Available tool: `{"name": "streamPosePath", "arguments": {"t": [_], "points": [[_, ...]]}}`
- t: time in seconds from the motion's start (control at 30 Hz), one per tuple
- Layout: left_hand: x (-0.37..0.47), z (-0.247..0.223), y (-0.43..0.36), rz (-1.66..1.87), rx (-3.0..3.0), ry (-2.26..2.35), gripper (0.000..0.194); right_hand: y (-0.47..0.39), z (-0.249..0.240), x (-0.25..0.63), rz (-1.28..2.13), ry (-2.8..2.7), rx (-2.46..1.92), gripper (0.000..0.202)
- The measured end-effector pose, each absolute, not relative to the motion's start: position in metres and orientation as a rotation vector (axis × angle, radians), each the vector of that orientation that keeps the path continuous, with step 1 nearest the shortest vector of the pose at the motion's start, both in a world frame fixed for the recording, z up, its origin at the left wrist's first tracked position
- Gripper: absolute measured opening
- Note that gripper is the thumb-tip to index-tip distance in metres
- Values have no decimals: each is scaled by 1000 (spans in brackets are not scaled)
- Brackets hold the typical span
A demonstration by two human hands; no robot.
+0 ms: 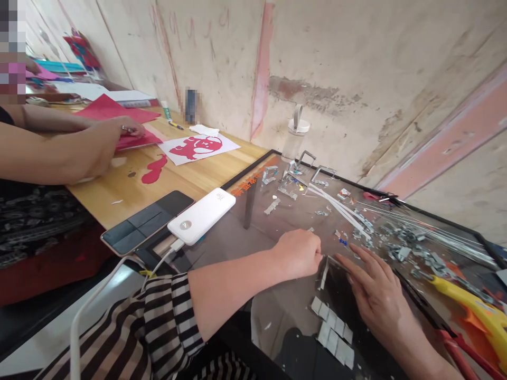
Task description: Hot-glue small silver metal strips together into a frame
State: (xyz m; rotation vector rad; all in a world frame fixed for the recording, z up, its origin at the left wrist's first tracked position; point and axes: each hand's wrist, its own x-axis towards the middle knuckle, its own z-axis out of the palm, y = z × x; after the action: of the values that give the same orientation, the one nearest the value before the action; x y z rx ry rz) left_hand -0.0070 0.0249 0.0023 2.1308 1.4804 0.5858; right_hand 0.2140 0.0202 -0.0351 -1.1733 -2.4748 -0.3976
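My left hand [299, 252] is closed in a fist over the dark glass tabletop [261, 237]. Its fingertips meet the corner of a small bent grey strip [324, 273]; whatever is pinched inside them is hidden. On the other side of that strip, my right hand [374, 290] has its fingers stretched out, the fingertips close to or touching its upper end. Just below lie joined flat grey pieces [335, 332] in two short rows. Several small grey bent pieces [271, 174] are scattered farther back.
A yellow glue gun [463, 295] and red-handled pliers [455, 343] lie at right, near grey scraps [412, 243] and white strips [340, 208]. A bottle [292, 140] stands at the back. Left are a white power bank [202, 216], a phone [148, 221] and a co-worker's hands [114, 137] on red paper.
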Motion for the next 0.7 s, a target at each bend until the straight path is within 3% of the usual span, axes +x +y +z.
{"name": "streamPosePath", "arguments": {"t": [0.7], "points": [[1, 3, 18, 515, 2029, 1484, 20, 19, -30, 206, -653, -2554, -1163, 45]]}}
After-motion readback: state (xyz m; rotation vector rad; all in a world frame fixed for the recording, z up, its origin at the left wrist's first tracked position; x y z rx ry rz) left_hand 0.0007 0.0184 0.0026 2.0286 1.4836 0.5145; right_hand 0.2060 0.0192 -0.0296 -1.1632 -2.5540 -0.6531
